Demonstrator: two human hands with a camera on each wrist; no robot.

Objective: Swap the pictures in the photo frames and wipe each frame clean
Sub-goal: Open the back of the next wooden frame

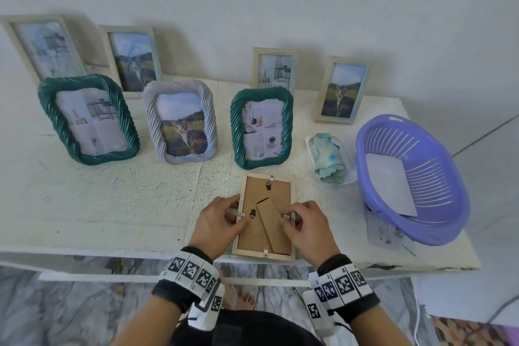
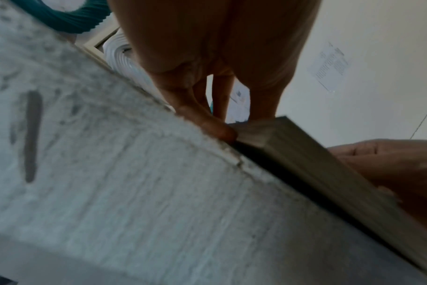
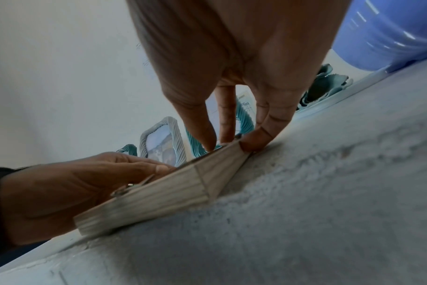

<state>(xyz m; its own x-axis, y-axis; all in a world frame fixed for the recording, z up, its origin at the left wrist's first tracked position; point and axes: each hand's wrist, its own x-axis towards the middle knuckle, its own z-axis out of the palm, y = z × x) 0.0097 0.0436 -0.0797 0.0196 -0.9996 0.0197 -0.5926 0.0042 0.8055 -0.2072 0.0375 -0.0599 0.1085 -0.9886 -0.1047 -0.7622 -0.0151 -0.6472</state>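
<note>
step: wooden frame lies face down at the near edge of the tabletop, cardboard back up; both hands working the small metal tabs on its long sides, likely opening or closing the back.
left hand: fingers curled, pinching the frame's left rail at the left tab; in the left wrist view one fingertip is wedged under the frame's corner.
right hand: fingers curled, pinching at the right tab; the right wrist view shows fingertips on the rail and one down on the tabletop.
stand flap: hinged cardboard leg lying loose on the back, between the hands.
risk, edge: frame's near end sits right at the tabletop edge; a hard tug on a tab could slide it off to the floor.
risk, tabs: thin metal; forcing one could bend it or nick a fingertip.
risk, glass: frame face down on rough tabletop; dragging may scratch the front.
risk, neighbours: green frame stands just behind; a shove forward could topple it.
cloth: bunched on a white tray, right of the frame, not in use.
basket: purple, far right, a sheet inside; loose prints partly under it.
wipe: judged not yet done for this frame.
</note>
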